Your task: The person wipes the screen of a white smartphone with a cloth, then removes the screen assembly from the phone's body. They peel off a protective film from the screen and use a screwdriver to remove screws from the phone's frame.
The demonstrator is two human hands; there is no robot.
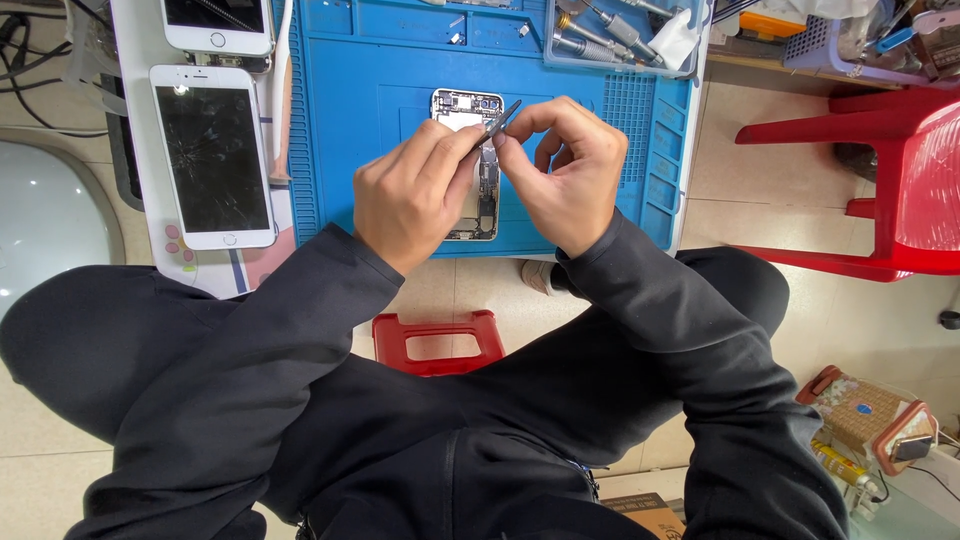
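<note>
We pinch the tweezers with both our left hand and right hand over the opened phone, cracked phone at nine o'clock.

Two white phones, dark screens: cracked one, another above.

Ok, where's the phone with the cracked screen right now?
The cracked white phone lies left of the blue mat, beside the left hand, below another white phone.
</note>
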